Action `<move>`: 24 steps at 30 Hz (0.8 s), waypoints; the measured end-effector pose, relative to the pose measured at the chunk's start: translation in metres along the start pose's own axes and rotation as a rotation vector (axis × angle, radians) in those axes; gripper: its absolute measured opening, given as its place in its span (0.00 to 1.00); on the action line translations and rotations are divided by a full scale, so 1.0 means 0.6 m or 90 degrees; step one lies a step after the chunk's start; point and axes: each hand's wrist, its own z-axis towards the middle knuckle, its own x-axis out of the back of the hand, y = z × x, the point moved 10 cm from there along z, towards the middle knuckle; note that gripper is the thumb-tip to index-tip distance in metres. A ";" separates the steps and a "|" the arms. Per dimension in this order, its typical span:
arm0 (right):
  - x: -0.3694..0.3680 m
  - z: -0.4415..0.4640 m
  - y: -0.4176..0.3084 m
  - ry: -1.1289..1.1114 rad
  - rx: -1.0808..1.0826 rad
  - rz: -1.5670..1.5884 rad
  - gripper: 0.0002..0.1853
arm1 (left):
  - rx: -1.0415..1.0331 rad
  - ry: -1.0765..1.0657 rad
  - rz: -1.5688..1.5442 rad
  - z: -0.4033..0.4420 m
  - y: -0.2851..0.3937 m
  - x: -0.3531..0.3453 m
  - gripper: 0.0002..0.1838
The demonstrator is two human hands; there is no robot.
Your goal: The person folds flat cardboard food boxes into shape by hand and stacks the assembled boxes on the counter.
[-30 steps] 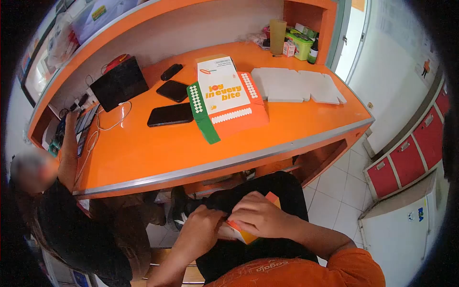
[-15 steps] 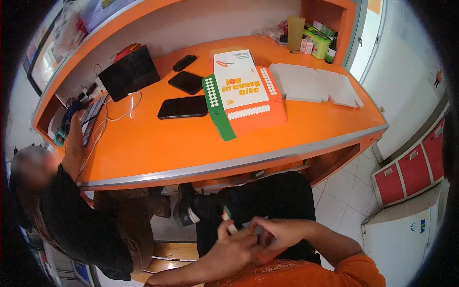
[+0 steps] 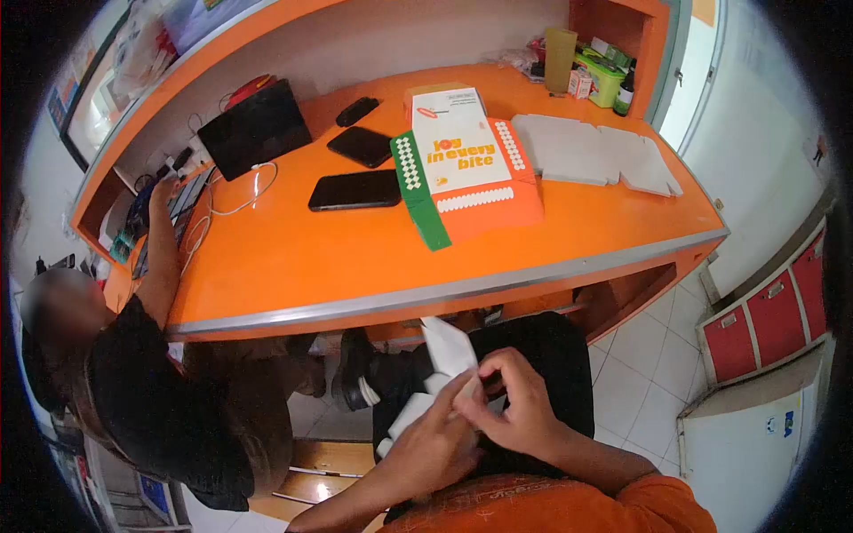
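Observation:
Above my lap, both hands hold a partly folded cardboard box (image 3: 450, 348), its plain white side and flaps facing up. My left hand (image 3: 435, 449) grips it from the left, with flaps sticking out beyond its fingers. My right hand (image 3: 520, 404) is closed at the box's right edge, fingers and thumb meeting close to the left fingertips. The hands cover the part of the box between them. On the orange table (image 3: 293, 271) lies a flat printed box (image 3: 466, 164) in white, green and orange, and to its right are flat white box blanks (image 3: 577, 151).
Two black phones (image 3: 355, 190) and a small black object (image 3: 357, 111) lie left of the printed box. Farther left are a dark tablet or screen (image 3: 254, 131) and a white cable (image 3: 253, 206). A co-worker (image 3: 155, 409) sits at left, one arm on the table. Red-doored cabinets (image 3: 751, 338) stand at right.
The box in my hands has turned and spread: before, only a narrow green, orange and white end showed, now broad white flaps do. My right hand has moved up slightly. The view has shifted a little.

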 end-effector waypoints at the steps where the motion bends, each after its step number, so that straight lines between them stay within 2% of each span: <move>1: -0.004 -0.001 0.011 -0.001 0.020 -0.012 0.13 | 0.022 0.009 -0.136 0.005 -0.011 -0.015 0.32; 3: -0.007 -0.002 0.035 0.002 0.056 -0.033 0.11 | -0.007 0.133 -0.346 -0.008 -0.064 -0.012 0.36; 4: -0.018 -0.004 0.030 -0.034 0.080 -0.027 0.10 | 0.087 0.257 -0.606 -0.022 -0.102 -0.022 0.37; 5: -0.028 -0.008 0.017 -0.049 0.139 -0.063 0.10 | 0.038 0.371 -0.651 -0.025 -0.126 -0.015 0.32; 7: -0.054 -0.021 -0.007 -0.082 0.253 -0.133 0.10 | 0.142 0.477 -0.662 -0.044 -0.182 -0.020 0.22; 9: -0.064 -0.027 -0.009 -0.108 0.234 -0.155 0.10 | 0.188 0.550 -0.653 -0.049 -0.196 -0.014 0.17; 10: -0.062 -0.027 -0.004 -0.092 0.219 -0.138 0.09 | 0.169 0.573 -0.734 -0.047 -0.194 -0.010 0.09; 12: -0.046 -0.022 0.011 -0.028 0.190 -0.118 0.08 | 0.163 0.598 -0.736 -0.046 -0.199 -0.009 0.06; 14: -0.036 -0.021 0.043 -0.035 0.010 0.021 0.08 | 0.143 0.632 -0.717 -0.048 -0.198 -0.010 0.01; 15: -0.036 -0.023 0.060 -0.034 -0.077 0.090 0.08 | 0.137 0.606 -0.648 -0.049 -0.195 -0.013 0.02; 16: -0.035 -0.024 0.076 0.015 -0.092 0.191 0.08 | 0.129 0.579 -0.579 -0.055 -0.193 -0.018 0.03; 17: -0.035 -0.024 0.078 0.032 -0.089 0.224 0.08 | 0.121 0.551 -0.510 -0.059 -0.188 -0.022 0.04; 19: -0.030 -0.017 0.080 0.063 -0.081 0.290 0.08 | 0.080 0.538 -0.529 -0.050 -0.174 -0.022 0.06; 22: -0.023 -0.001 0.038 -0.032 -0.031 0.182 0.08 | 0.031 0.559 -0.475 -0.052 -0.163 -0.007 0.08; 24: -0.021 0.011 0.009 -0.082 0.040 0.096 0.08 | 0.042 0.567 -0.645 -0.038 -0.161 -0.006 0.11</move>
